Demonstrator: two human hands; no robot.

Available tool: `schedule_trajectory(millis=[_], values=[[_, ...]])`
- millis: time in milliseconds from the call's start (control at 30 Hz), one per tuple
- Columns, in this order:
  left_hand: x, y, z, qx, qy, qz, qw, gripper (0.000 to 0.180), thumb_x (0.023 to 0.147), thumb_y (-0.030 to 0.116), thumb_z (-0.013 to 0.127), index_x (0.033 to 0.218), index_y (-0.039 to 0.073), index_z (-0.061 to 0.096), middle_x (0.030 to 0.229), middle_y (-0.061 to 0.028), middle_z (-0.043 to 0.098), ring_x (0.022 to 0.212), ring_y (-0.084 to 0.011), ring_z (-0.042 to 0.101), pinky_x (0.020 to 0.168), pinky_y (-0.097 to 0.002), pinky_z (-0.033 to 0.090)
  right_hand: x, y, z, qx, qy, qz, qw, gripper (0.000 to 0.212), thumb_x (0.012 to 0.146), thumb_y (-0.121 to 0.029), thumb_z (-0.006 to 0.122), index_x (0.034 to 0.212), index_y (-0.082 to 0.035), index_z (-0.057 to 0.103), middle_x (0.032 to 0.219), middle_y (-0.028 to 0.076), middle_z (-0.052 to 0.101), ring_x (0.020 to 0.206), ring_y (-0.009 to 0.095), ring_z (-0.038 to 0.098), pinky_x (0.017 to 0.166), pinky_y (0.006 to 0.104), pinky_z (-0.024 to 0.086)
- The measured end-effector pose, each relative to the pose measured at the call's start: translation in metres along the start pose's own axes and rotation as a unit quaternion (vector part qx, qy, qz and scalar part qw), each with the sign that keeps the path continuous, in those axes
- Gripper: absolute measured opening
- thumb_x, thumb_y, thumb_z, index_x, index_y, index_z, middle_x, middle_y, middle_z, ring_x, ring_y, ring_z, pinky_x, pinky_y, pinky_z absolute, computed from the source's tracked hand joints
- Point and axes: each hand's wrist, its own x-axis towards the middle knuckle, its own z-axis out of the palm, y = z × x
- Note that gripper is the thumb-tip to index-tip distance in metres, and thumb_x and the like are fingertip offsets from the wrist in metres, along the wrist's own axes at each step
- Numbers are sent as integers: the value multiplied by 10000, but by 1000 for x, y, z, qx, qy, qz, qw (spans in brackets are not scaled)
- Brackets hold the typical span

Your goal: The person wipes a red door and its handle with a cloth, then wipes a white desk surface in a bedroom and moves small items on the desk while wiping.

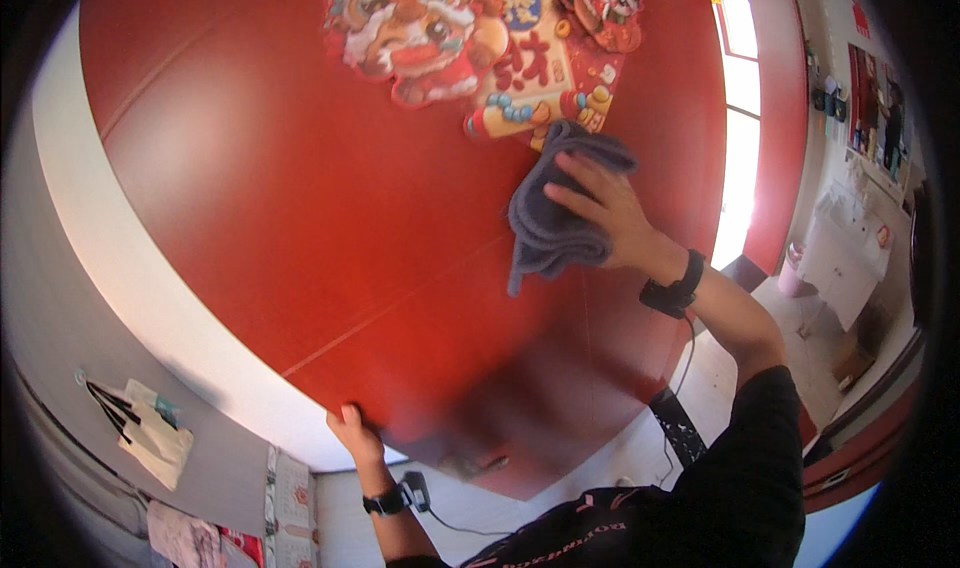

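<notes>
A large red door [330, 238] fills the middle of the view. My right hand [610, 213] presses a folded grey-purple cloth [555, 203] against its surface, just below the colourful festive decoration [520, 48] stuck on the door. The fingers lie spread over the cloth. Lower left, my left hand [357, 436] grips the door's edge with the thumb on the red face; the other fingers are mostly hidden. A door handle [475, 465] shows near the bottom, in shadow.
A white frame [170, 288] runs along the left, and a cloth tote bag [155, 433] hangs on the grey wall. On the right are a bright doorway [740, 158], a white washbasin [845, 243] and a pink bin [793, 268]. Cables trail from both wrist straps.
</notes>
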Motion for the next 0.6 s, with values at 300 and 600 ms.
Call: schedule_trajectory(millis=[300, 600], values=[[-14, 2, -20, 40, 3, 16, 999, 747, 870, 511, 602, 1303, -49, 365, 1276, -182, 484, 1137, -298, 492, 983, -450, 393, 9, 51, -30, -10, 90, 76, 993, 680, 710, -211, 704, 1350, -124, 493, 1464, 171, 382, 1324, 402, 375, 1080, 499, 303], [-14, -14, -26, -14, 5, 18, 1000, 837, 834, 521, 635, 1375, -27, 309, 1370, -180, 422, 1215, -304, 447, 1030, -462, 357, -13, 157, -32, 7, 251, 187, 950, 516, 834, -237, 629, 1302, -44, 524, 1426, 188, 431, 1340, 375, 367, 1106, 458, 268]])
